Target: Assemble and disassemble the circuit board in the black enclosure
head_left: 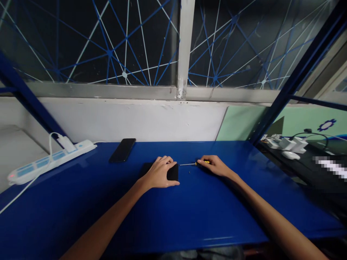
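My left hand (160, 174) lies over a flat black rectangular case (172, 173) on the blue table, its fingers at the far edge and its thumb at the near right corner. Part of the case is hidden beneath the palm. A screwdriver (187, 164) with a yellow and black handle is gripped in my right hand (213, 165). Its thin metal shaft points left, with the tip close to the right end of the case; whether it touches, I cannot tell. A tiny dark piece, perhaps a screw (189, 172), rests on the table below the shaft.
Behind my left hand a black phone (122, 150) lies on the blue table (206, 216). A white power strip (51, 162) with a plugged-in charger and cable runs along the left edge. On the right, a black surface holds white adapters (292, 144) and a white mouse (291, 155).
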Motion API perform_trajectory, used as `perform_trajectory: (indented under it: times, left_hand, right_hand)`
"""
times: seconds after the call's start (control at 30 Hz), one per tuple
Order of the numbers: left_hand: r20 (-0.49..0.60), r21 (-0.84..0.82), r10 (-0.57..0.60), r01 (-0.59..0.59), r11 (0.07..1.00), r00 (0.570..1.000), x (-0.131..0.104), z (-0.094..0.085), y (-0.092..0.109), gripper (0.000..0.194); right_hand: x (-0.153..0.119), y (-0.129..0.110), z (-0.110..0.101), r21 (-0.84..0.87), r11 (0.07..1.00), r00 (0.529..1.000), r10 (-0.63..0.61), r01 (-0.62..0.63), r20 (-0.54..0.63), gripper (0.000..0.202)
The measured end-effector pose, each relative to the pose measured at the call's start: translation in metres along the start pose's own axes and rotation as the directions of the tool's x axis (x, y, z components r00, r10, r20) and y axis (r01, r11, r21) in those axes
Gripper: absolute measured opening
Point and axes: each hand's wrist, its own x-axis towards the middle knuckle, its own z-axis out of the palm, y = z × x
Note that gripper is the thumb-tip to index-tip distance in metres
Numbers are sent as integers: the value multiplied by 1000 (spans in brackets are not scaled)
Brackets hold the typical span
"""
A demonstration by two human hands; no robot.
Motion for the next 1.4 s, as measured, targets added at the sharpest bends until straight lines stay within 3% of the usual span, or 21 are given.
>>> perform_trajectory:
  times: [0.13, 0.23, 0.3, 0.53, 0.67, 0.83, 1.27, 1.4]
  left_hand:
    - [-11, 4, 11, -11, 1000, 1000, -2, 1, 0, 75]
    - [-11, -3, 24, -24, 1000, 1000, -2, 2, -1, 75]
    - [-9, -9, 28, -28, 1000, 1000, -2, 2, -1, 75]
    - [-2, -17, 22, -22, 1000, 1000, -2, 2, -1, 74]
    - [-11, -19, 30, -30, 999, 999, -2, 4, -2, 75]
    - [-17, -41, 23, -24, 999, 1000, -1, 5, -4, 76]
    - [-6, -24, 33, -34, 999, 999, 1, 3, -2, 74]
    - [0, -26, 25, -25, 999, 1000, 1, 3, -3, 75]
  right_hand:
    - [0, 7, 2, 230, 973, 999, -10, 3, 31, 38]
    - [-1, 8, 0, 291, 953, 995, 61, -81, 78, 38]
    - [-3, 6, -2, 245, 964, 993, 87, -102, 74, 38]
    - [-7, -1, 0, 5, 1000, 1000, 8, -8, 23, 42]
    - [-6, 3, 3, 170, 985, 1000, 0, -4, 26, 37]
    - [-6, 6, 2, 342, 932, 991, 86, -118, 107, 41]
    - [-7, 1, -1, 75, 995, 994, 66, -72, 86, 45]
    - [-6, 0, 0, 53, 998, 999, -37, 36, 22, 36]
